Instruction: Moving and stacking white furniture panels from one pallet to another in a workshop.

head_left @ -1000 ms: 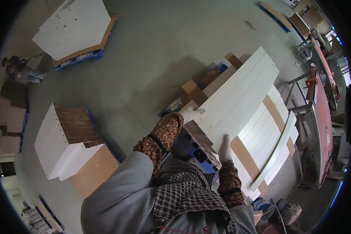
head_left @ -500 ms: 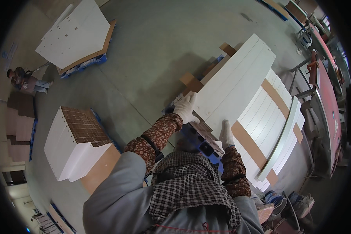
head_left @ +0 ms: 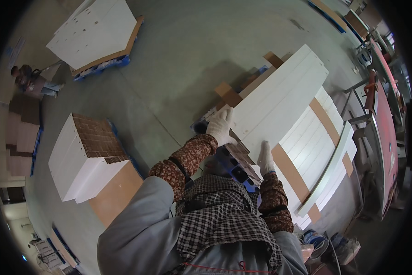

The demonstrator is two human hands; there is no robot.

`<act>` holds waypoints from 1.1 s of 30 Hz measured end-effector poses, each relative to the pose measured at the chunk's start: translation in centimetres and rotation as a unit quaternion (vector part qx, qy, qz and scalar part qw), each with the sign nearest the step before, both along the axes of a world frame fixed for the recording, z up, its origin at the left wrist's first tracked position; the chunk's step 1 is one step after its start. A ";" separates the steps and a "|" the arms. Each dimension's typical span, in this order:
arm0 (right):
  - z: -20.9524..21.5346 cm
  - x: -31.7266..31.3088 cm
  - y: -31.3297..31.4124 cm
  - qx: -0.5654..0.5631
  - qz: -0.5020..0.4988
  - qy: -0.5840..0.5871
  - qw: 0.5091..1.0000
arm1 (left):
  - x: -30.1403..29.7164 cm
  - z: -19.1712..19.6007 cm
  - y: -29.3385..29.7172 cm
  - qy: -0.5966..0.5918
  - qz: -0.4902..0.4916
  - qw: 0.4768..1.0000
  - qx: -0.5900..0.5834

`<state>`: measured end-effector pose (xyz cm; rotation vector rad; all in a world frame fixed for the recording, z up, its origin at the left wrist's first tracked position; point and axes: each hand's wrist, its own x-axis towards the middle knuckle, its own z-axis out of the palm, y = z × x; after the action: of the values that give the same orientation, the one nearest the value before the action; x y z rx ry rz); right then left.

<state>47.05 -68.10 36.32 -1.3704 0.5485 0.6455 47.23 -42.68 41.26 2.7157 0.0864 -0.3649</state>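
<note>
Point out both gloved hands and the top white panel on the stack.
left hand [head_left: 220, 124], head view, back of the glove
right hand [head_left: 265, 156], head view, back of the glove
top white panel [head_left: 283, 96], head view, middle of its upper face

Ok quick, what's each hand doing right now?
Left hand: gloved, gripping the near end of the top white panel.
Right hand: gloved, open, resting flat on the same panel.

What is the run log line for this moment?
left hand: on top white panel corner | right hand: flat on panel edge | stack on blue pallet

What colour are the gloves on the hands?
White, on the left hand and right hand; head view.
</note>
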 end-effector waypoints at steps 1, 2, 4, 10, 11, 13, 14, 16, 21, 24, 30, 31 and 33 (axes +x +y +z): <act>-0.7 -0.1 0.7 0.003 0.008 -0.017 1.000 | -1.0 0.8 0.8 0.001 0.000 1.000 0.026; -1.4 -0.4 1.4 0.008 0.019 -0.032 0.999 | -2.1 0.9 0.8 -0.039 0.005 0.997 0.065; -6.1 -0.5 -1.6 -0.003 0.074 -0.030 0.997 | -2.3 3.4 -0.5 -0.036 0.013 0.997 0.063; -7.5 1.2 -5.5 0.018 0.083 -0.119 0.989 | -0.9 -0.5 -4.7 -0.004 0.028 0.999 0.037; -8.7 1.5 -6.3 0.013 0.084 -0.129 0.988 | -0.8 -0.5 -5.3 -0.002 0.011 0.993 0.121; -8.6 1.4 -5.8 0.031 0.107 -0.098 0.989 | -1.3 -1.4 -4.9 -0.002 0.038 0.992 0.119; -8.5 1.3 -5.6 0.038 0.108 -0.073 0.991 | -1.3 -1.9 -5.0 -0.011 0.046 0.991 0.127; -10.0 1.9 -6.5 -0.004 0.145 -0.118 0.982 | -0.5 -3.5 -5.8 -0.024 0.063 0.988 0.138; -9.5 2.3 -6.7 -0.044 0.212 -0.155 0.964 | 0.5 -5.0 -6.2 -0.047 0.101 0.986 0.127; -10.6 2.8 -7.8 -0.111 0.283 -0.223 0.926 | 1.3 -4.3 -6.6 -0.031 0.097 0.989 0.106; -10.1 2.8 -6.9 -0.050 0.228 -0.170 0.958 | 1.7 -5.4 -6.4 -0.018 0.100 0.988 0.120; -9.8 2.8 -6.9 -0.050 0.227 -0.170 0.958 | 1.7 -5.7 -6.5 -0.022 0.103 0.987 0.124; -9.6 3.1 -7.2 0.007 0.187 -0.128 0.974 | 1.9 -5.8 -6.6 -0.022 0.095 0.986 0.137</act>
<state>50.15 -75.33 26.68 -1.5307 0.0763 0.7579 49.17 -49.29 35.44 2.9516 0.4087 -0.2517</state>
